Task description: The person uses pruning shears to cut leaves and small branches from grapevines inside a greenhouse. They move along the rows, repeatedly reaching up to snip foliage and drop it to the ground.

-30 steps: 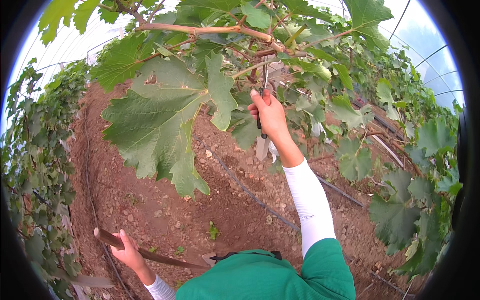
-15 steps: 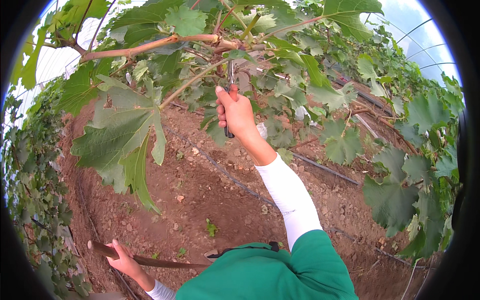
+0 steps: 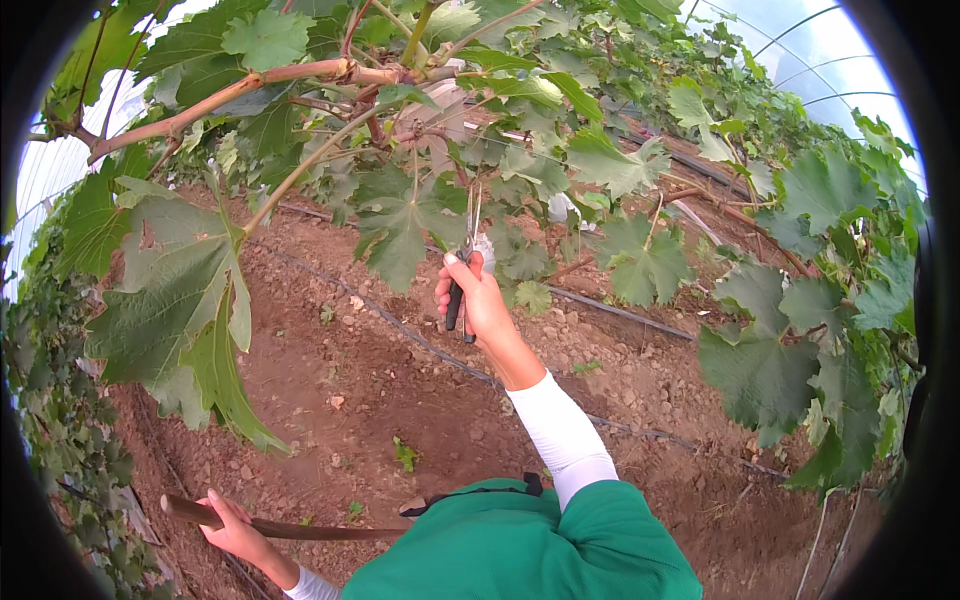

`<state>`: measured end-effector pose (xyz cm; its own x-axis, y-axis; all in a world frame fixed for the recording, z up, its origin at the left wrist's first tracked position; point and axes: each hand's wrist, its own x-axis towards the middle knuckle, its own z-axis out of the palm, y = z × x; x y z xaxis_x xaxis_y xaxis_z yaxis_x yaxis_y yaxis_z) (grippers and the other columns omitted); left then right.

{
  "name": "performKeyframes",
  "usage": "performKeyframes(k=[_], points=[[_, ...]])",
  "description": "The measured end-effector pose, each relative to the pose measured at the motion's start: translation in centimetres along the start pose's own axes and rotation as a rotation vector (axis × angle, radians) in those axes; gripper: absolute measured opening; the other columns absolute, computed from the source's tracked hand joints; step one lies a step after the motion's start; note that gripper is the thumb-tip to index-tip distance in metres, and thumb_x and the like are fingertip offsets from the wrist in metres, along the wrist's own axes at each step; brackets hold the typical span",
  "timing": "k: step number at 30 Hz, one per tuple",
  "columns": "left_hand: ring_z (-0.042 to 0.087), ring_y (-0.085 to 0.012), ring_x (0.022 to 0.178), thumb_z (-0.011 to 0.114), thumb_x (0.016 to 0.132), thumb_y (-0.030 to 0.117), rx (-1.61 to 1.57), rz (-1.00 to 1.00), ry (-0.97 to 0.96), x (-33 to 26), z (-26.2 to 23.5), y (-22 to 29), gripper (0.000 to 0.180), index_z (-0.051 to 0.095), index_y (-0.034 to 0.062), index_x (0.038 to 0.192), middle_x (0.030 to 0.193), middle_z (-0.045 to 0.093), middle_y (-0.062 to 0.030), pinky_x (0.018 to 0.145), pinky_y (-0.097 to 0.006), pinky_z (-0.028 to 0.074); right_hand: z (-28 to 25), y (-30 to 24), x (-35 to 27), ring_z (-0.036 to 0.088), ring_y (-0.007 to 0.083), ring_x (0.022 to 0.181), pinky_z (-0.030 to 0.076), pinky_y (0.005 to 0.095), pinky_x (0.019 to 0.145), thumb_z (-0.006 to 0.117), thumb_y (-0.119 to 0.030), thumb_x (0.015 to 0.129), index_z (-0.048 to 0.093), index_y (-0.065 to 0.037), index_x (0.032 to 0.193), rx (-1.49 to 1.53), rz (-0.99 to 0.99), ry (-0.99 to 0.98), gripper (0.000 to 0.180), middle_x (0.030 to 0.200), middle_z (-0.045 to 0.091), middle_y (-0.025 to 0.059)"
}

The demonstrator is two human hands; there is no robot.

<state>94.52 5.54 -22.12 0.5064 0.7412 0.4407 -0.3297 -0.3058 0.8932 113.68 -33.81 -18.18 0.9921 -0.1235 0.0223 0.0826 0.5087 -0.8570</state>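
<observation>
My right hand (image 3: 484, 302) is closed around the black handles of slim pruning shears (image 3: 472, 212), at mid-picture. Their narrow metal blades point up and stand slightly apart, beside a hanging grape leaf (image 3: 400, 222). Above them runs a woody vine branch (image 3: 225, 95) with green shoots. At the lower left, my left hand (image 3: 238, 535) grips a brown wooden handle (image 3: 325, 531) near its rounded end. The handle lies level across my front, and its other end is hidden behind my green shirt.
A big torn leaf (image 3: 165, 290) hangs at the left. Leafy vines (image 3: 765, 350) crowd the right side. Dark drip hoses (image 3: 430, 345) cross the brown soil (image 3: 340, 370). A white bag (image 3: 485, 252) hangs behind the shears. Curved greenhouse ribs (image 3: 822, 60) arch at the upper right.
My right hand has come down with the shears, away from the branch, and the blades now show apart. Branch and leaves have shifted left and up in view. My left hand keeps its grip.
</observation>
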Motion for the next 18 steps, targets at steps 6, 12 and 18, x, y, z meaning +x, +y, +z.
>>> performKeyframes(k=[6,12,18], points=[[0.035,-0.0031,0.044,0.055,0.095,0.018,0.002,-0.002,-0.041,0.4,1.6,-0.3,0.019,0.044,0.0077,0.083,0.056,0.037,0.0030,0.039,-0.019,0.028,-6.7,1.9,-1.3,0.054,0.0129,0.060,0.048,0.0289,0.054,0.058,-0.036,0.091,0.053,-0.004,0.089,0.053,0.037,0.166,0.032,0.071,0.056,0.0044],[0.037,-0.0033,0.045,0.056,0.095,0.019,-0.015,-0.013,-0.067,0.3,3.8,-0.4,0.020,0.045,0.0067,0.084,0.058,0.040,0.0025,0.040,-0.019,0.030,-11.0,0.7,-3.6,0.054,0.0119,0.060,0.048,0.0269,0.053,0.058,-0.035,0.090,0.052,-0.003,0.091,0.082,-0.002,0.313,0.033,0.072,0.056,0.0043],[0.038,-0.0028,0.048,0.056,0.095,0.019,-0.041,-0.021,-0.113,0.5,5.2,-1.2,0.018,0.047,0.0055,0.088,0.062,0.043,0.0027,0.041,-0.018,0.030,-12.7,-2.3,-6.1,0.056,0.0145,0.065,0.049,0.0307,0.058,0.056,-0.033,0.092,0.054,-0.003,0.092,0.080,-0.149,0.353,0.031,0.074,0.057,0.0058]])
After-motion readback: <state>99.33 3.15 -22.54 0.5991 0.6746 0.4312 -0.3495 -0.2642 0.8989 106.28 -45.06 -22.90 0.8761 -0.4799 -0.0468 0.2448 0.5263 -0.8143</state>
